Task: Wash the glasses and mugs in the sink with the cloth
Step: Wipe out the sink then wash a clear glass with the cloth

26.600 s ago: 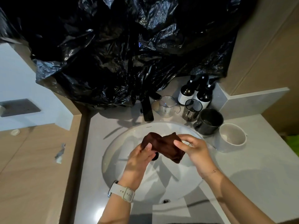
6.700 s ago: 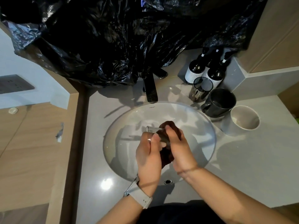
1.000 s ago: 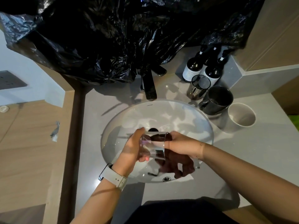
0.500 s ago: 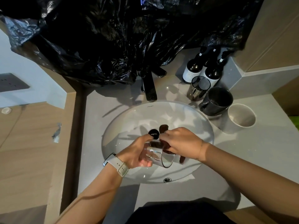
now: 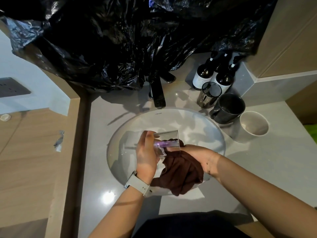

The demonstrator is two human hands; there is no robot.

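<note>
A crumpled black plastic sheet [image 5: 120,40] hangs across the top of the view, draping down over the back of the grey stone counter [image 5: 267,162] and the base of the dark, flat-spouted tap [image 5: 158,97]. Set into the counter is a round white basin [image 5: 202,124], and both hands work over it. The dark brown cloth [image 5: 181,172] hangs in folds over the near side of the basin, one end pushed up into the mouth of a clear straight-sided drinking glass [image 5: 167,141], which lies tilted on its side above the bowl. The left hand [image 5: 147,155], with a pale strap watch [image 5: 137,183] on its wrist, has its grip curled round the closed end of the glass, thumb on top. The right hand [image 5: 195,153] holds the cloth, its fingers bunched and reaching into the open mouth of the glass; the fingertips are hidden by cloth and glass. At the back right of the counter stand dark pump bottles with white labels [image 5: 214,74], and just in front of them a smoky tinted glass tumbler [image 5: 208,94], a dark grey handled mug [image 5: 228,108] and a pale beige mug [image 5: 253,124], set in a close row beside the basin's rim.
</note>
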